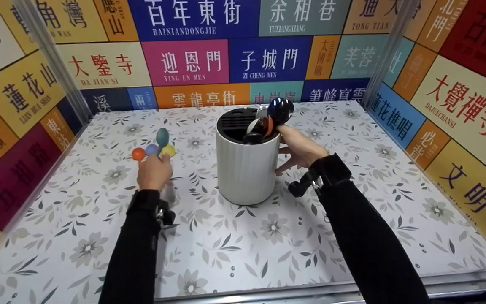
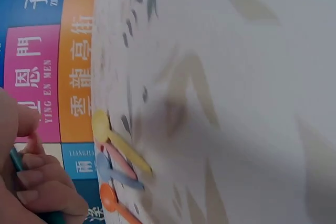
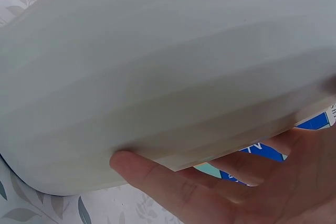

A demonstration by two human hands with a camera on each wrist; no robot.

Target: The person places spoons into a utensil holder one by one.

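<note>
My left hand [image 1: 154, 172] holds a teal spoon [image 1: 162, 137] by its handle, bowl pointing up. Its teal handle [image 2: 17, 161] shows between the curled fingers in the left wrist view. Just beyond that hand lie small plastic spoons: orange [image 1: 138, 153], blue [image 1: 151, 149] and yellow [image 1: 168, 150]. A pinkish handle [image 2: 122, 159] shows between the yellow and blue ones. In the middle stands a white ribbed utensil holder [image 1: 247, 173] with a black slotted top [image 1: 238, 116]. My right hand [image 1: 304, 147] grips its right side, thumb [image 3: 137, 170] against the wall and other fingers partly hidden behind.
Dark-headed utensils [image 1: 281, 109] stick up from the holder's right half, with an orange-edged piece [image 1: 270, 126] among them. A floral-patterned tabletop [image 1: 209, 249] lies underneath. Colourful panels with Chinese lettering [image 1: 186, 62] enclose the back and sides.
</note>
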